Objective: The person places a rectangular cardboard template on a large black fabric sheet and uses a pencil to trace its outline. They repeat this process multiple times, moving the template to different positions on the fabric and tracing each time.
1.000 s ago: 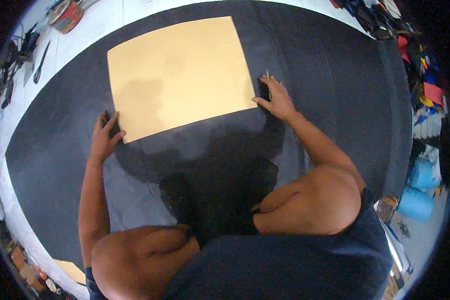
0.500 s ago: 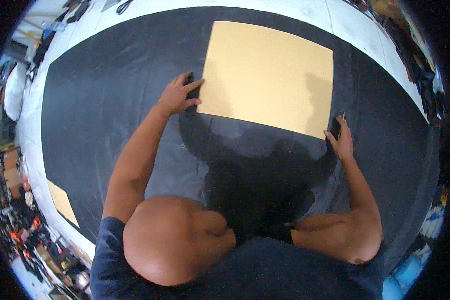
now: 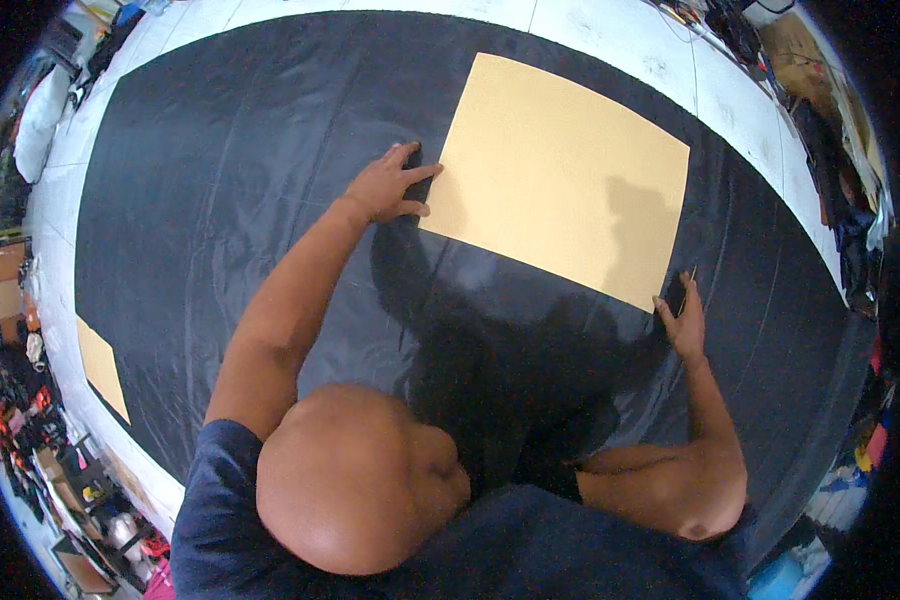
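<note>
- I see the tan cardboard sheet [image 3: 560, 175] lying flat on the black fabric [image 3: 220, 180], toward that cloth's far right part, well short of its edges
- My left hand [image 3: 388, 186] rests at the sheet's near-left corner, fingers spread and pressed down on the cloth beside the edge, thumb just over the cardboard; some small dark thing may sit under the fingertips, but I cannot make it out
- My right hand [image 3: 682, 322] is at the near-right corner, fingers closed around a small dark object [image 3: 674, 296]
- As I judge it, the sheet is placed and both near corners are being attended to; the far corners look untouched, so that part seems left
- A second tan piece [image 3: 100, 368] lies at the cloth's left edge
- The near cloth is hidden by my own head and shoulders and their shadow; the clutter at the floor's rim [image 3: 30, 450] is too bent and small to name
</note>
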